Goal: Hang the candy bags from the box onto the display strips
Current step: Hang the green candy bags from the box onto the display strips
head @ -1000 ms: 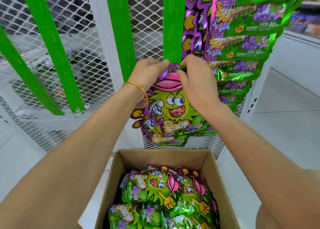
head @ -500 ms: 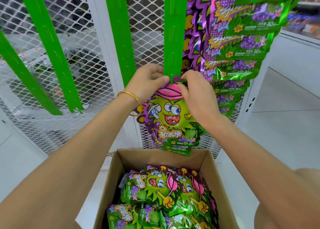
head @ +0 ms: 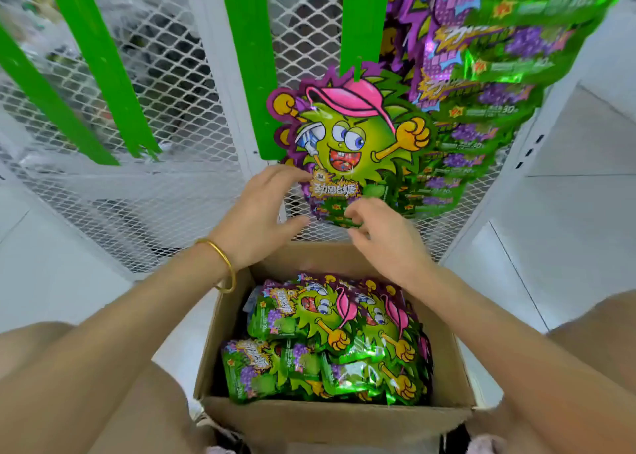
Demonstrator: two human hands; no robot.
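Empty display strips [head: 99,68], far left: flat, glossy green plastic bands with punched tabs, hanging slantwise over white wire mesh [head: 165,85]. They are limp and will likely swing when loaded. Left hand [head: 261,219], with a gold bangle [head: 223,267] on the wrist: fingers spread and relaxed, tips at or just beside the hung bag's lower left edge. A brush there could twist the bag. Cardboard box [head: 330,422], low centre: matte, stiff walls, holding packed candy bags [head: 327,343] of slick, crinkled foil that would probably slide if grabbed in a bunch. Hung candy bag [head: 347,137]: die-cut, spiky outline, shiny print, suspended from one small tab on the middle strip [head: 361,20]. Judged the main risk: a downward or sideways pull on the hem could slip it off that tab or tear the hanging hole. Right hand [head: 382,237]: fingers loosely curled at the bag's bottom edge, and blur hides whether they pinch it. Filled strip [head: 481,75], right: overlapping foil bags crowding the new one, so they may snag.
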